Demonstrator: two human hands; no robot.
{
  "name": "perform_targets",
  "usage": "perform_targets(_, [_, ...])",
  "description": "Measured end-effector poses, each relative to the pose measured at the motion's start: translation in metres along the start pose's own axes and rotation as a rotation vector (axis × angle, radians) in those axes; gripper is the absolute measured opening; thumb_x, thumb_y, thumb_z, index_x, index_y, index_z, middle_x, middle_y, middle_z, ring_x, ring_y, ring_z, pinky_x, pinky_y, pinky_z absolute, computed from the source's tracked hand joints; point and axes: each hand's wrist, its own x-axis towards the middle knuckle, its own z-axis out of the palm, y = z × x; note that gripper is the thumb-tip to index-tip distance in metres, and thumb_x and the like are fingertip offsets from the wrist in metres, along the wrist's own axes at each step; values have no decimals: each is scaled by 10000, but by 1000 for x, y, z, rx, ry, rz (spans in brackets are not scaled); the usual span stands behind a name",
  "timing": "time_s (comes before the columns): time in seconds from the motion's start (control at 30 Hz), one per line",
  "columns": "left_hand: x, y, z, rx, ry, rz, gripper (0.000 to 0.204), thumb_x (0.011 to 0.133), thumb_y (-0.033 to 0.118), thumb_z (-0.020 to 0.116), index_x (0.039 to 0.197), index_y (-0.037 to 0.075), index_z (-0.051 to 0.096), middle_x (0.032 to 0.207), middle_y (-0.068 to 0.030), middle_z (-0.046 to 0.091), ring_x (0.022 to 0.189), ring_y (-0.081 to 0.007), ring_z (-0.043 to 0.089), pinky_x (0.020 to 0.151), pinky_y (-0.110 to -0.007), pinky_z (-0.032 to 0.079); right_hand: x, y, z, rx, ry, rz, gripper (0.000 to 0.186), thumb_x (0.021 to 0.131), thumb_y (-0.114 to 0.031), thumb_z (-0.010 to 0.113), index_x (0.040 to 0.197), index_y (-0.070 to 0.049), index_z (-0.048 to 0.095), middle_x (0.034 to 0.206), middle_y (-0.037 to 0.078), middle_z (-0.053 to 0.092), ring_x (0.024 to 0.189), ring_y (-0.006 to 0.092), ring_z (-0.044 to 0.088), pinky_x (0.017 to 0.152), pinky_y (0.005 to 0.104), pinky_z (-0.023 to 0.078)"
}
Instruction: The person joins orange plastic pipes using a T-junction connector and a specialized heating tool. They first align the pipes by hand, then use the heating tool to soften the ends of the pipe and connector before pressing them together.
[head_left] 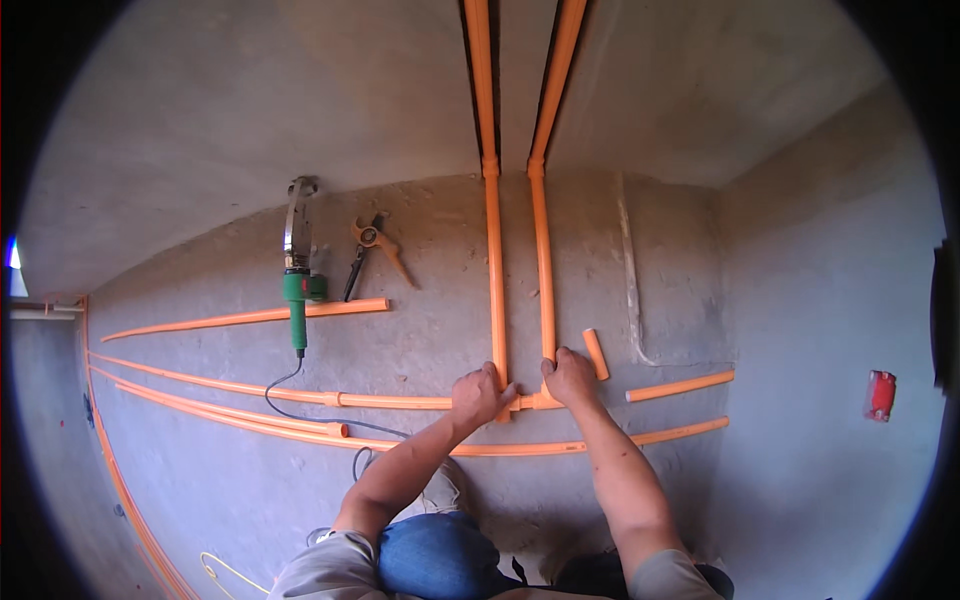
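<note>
Two orange pipes run down from slots in the wall and across the floor toward me. My left hand [480, 395] is closed around the lower end of the left pipe [496, 270], where it meets a crosswise orange pipe [410, 402]; the thumb points right. My right hand [572, 378] grips the lower end of the right pipe [543, 270], just above an orange tee fitting [545, 401]. Fingers partly hide both joints. Nearer to me, another long orange pipe [520, 450] lies crosswise under my forearms.
At left lies a green-handled pipe welding tool [297, 310], its cord [340, 422] trailing toward my knees. Pipe cutters [370, 240] rest beside it, near a loose orange pipe [240, 318]. A short pipe piece [596, 354] and a longer one [680, 385] lie right. A red wall box [880, 396] sits far right.
</note>
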Motion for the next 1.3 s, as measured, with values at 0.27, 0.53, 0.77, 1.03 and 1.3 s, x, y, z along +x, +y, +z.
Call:
perform_targets(0.27, [44, -4, -12, -90, 44, -86, 467, 896, 442, 634, 988, -10, 560, 866, -259, 689, 851, -421, 679, 748, -497, 541, -13, -13, -5, 22, -56, 57, 375, 923, -372, 589, 937, 2, 612, 939, 244, 683, 939, 427, 652, 862, 507, 510])
perform_targets(0.53, [38, -1, 3, -107, 176, -70, 420, 881, 396, 661, 969, -2, 557, 825, -251, 688, 811, -425, 675, 744, -506, 537, -20, 6, 27, 134, 203, -23, 288, 872, -284, 656, 891, -3, 593, 837, 246, 661, 842, 455, 638, 778, 534, 501])
perform_targets(0.77, [46, 0, 0, -108, 140, -134, 415, 896, 390, 639, 988, -6, 556, 827, -259, 688, 813, -439, 673, 747, -512, 537, -12, 1, 25, 76, 230, -43, 285, 863, -282, 668, 833, -7, 600, 811, 230, 666, 810, 448, 646, 758, 536, 501])
perform_targets(1.03, [52, 6, -9, -88, 110, -130, 414, 889, 396, 641, 962, -4, 564, 850, -265, 689, 834, -446, 675, 750, -510, 545, -2, -3, 12, 48, 95, 31, 312, 857, -315, 685, 878, -9, 628, 855, 224, 682, 856, 418, 663, 791, 523, 503])
perform_targets(1.3, [47, 1, -17, -106, 104, -106, 470, 885, 428, 664, 996, -17, 561, 877, -276, 685, 837, -456, 667, 733, -507, 539, -3, -8, 6, 61, 70, 43, 339, 850, -344, 698, 896, -13, 638, 904, 219, 693, 898, 394, 677, 812, 503, 522])
